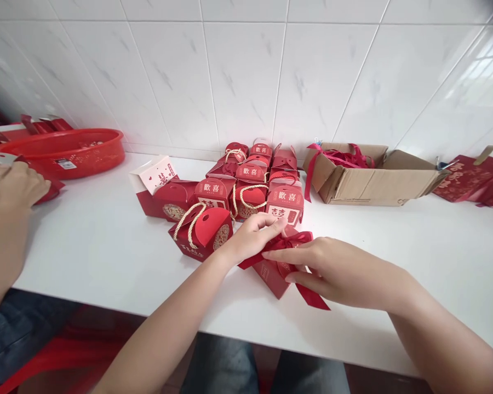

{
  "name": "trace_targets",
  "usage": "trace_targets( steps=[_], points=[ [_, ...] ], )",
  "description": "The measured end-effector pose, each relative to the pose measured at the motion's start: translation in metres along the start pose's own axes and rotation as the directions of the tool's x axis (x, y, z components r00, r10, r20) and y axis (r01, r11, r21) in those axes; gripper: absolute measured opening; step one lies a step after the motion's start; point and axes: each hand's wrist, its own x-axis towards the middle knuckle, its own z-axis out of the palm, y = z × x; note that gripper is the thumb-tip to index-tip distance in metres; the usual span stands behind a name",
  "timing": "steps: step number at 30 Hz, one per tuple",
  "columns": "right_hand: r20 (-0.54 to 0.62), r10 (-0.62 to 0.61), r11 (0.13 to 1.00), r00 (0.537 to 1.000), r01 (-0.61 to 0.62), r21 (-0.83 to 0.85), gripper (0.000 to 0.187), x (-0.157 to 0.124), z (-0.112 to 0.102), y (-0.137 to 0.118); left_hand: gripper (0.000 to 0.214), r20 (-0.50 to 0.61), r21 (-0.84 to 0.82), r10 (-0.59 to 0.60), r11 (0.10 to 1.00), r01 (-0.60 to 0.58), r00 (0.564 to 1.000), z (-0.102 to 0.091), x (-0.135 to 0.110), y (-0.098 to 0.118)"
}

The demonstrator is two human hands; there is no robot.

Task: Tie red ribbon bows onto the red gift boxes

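A small red gift box (273, 280) stands on the white table in front of me, with a dark red ribbon (299, 239) tied in a bow on its top. My left hand (255, 235) is closed, pinching the ribbon at the bow's left side. From the right, my right hand (332, 269) has its fingers bent around the bow, gripping the ribbon; its fingertips are partly hidden. One ribbon tail hangs below my right hand, another sticks out under my left. Just left of my hands sits a red box with rope handles (205, 232).
Several red gift boxes (250, 174) stand grouped behind my hands. A cardboard carton (370, 186) with red ribbons is at the back right, flat red packaging (462, 178) beyond it. At left are a red plastic basin (86, 158) and another person's hands (18, 186).
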Motion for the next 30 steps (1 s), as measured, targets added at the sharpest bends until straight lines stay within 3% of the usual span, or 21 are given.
trace_targets(
  steps=[5, 12, 16, 20, 26, 30],
  points=[
    [0.02, 0.094, 0.995, 0.995, -0.094, -0.017, 0.037, 0.005, 0.008, 0.0, 0.03, 0.059, -0.113, -0.06, 0.991, 0.066, 0.996, -0.003, -0.001, -0.001],
    [-0.019, 0.144, 0.99, 0.989, -0.144, -0.001, 0.009, 0.007, 0.015, -0.005, 0.007, 0.065, 0.104, 0.046, 0.993, -0.053, 0.997, -0.003, -0.001, -0.001],
    [-0.02, 0.117, 0.991, 0.993, -0.115, 0.065, 0.008, 0.007, 0.017, -0.005, 0.015, 0.015, 0.184, 0.104, 0.977, -0.106, 0.994, -0.001, 0.0, -0.003],
    [0.001, 0.088, 0.994, 0.996, -0.088, 0.065, 0.021, 0.008, 0.015, -0.003, 0.02, 0.015, 0.201, 0.142, 0.969, -0.142, 0.99, 0.001, 0.002, -0.006],
    [0.08, -0.018, 0.99, 0.997, 0.006, 0.143, 0.016, 0.001, -0.004, 0.005, 0.017, -0.012, 0.194, 0.173, 0.967, -0.167, 0.985, 0.001, 0.003, -0.01],
    [0.113, 0.004, 0.996, 0.994, -0.014, 0.089, 0.019, -0.004, -0.012, 0.012, 0.02, -0.016, 0.189, 0.161, 0.97, -0.155, 0.987, 0.003, 0.004, -0.013]
  ],
)
